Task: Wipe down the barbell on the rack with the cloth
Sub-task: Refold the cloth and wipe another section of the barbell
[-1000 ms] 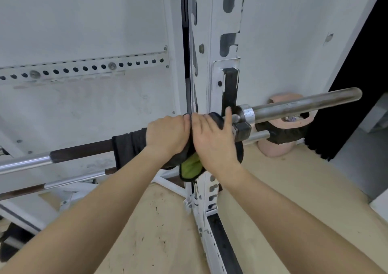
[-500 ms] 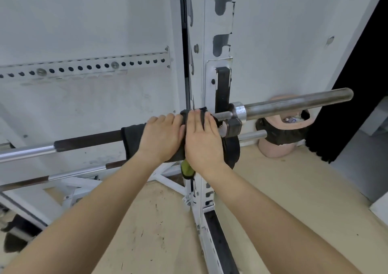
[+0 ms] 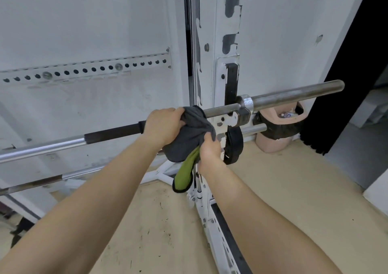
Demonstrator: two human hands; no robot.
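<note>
On the white metal rack (image 3: 211,32), the left hand (image 3: 162,127) grips the grey-and-green cloth (image 3: 192,132) round the long steel barbell (image 3: 294,94), while the right hand (image 3: 210,149) pinches the cloth's hanging folds just below.

Your dark grey fabric cloth (image 3: 193,131) shows a lime-green inner face; your silver steel barbell (image 3: 294,95) carries a black band.

A scuffed white wall (image 3: 84,22) carries a perforated metal strip (image 3: 84,70); tan floor (image 3: 294,189) below, pink waste bin (image 3: 270,144) and black curtain (image 3: 357,64) far right.
</note>
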